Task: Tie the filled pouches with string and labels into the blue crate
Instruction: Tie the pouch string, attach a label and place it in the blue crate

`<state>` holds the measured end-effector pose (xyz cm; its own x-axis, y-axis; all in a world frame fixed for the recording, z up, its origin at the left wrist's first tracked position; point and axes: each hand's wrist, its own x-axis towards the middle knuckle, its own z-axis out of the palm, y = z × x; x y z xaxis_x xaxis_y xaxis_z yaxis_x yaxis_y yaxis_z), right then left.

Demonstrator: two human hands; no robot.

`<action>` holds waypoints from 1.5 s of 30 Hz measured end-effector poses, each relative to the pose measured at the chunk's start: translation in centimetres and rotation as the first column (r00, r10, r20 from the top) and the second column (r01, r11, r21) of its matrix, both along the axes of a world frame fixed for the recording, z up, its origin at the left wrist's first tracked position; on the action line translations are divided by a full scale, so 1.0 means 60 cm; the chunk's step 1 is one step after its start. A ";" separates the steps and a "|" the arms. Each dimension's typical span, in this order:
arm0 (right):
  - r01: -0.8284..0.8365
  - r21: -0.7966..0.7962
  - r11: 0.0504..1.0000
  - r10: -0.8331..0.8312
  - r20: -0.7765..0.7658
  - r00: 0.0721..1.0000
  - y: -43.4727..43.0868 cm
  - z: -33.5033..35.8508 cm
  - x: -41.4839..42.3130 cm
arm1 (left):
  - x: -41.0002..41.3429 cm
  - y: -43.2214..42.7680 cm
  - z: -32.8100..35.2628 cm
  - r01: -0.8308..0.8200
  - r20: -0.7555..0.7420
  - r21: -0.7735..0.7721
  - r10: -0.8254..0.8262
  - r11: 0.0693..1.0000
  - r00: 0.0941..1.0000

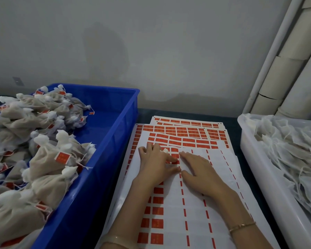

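Observation:
Sheets of red labels [190,209] lie stacked on the table in front of me. My left hand [155,163] rests on the top sheet with its fingers spread over the red labels, index fingertip and thumb close together at one label. A small white bit [165,150] shows between its fingers; I cannot tell what it is. My right hand [199,170] lies flat on the peeled white part of the sheet, fingers straight, touching the left hand's fingertips. The blue crate [115,126] at the left holds a heap of tied pouches [48,159] with red labels.
A white tray [250,159] at the right holds several untied mesh pouches [291,151]. Pale cardboard tubes [285,72] lean against the wall at the back right. The grey wall stands close behind the table.

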<state>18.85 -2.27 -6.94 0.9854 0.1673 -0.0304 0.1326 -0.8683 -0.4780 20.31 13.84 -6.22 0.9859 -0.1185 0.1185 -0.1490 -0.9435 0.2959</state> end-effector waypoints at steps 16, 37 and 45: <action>0.030 -0.009 1.000 -0.029 0.031 0.999 0.004 0.007 -0.001 | 0.015 -0.009 -0.012 0.048 0.068 -0.121 -0.040 0.991 0.997; -0.079 -0.289 0.954 0.086 0.012 0.996 -0.032 -0.014 0.019 | 0.013 0.004 -0.011 0.041 -0.077 -0.061 -0.046 0.997 0.996; -0.046 -0.213 0.976 0.067 0.090 0.994 -0.033 -0.008 0.018 | 0.015 0.002 -0.010 0.080 -0.027 -0.133 -0.084 0.988 0.996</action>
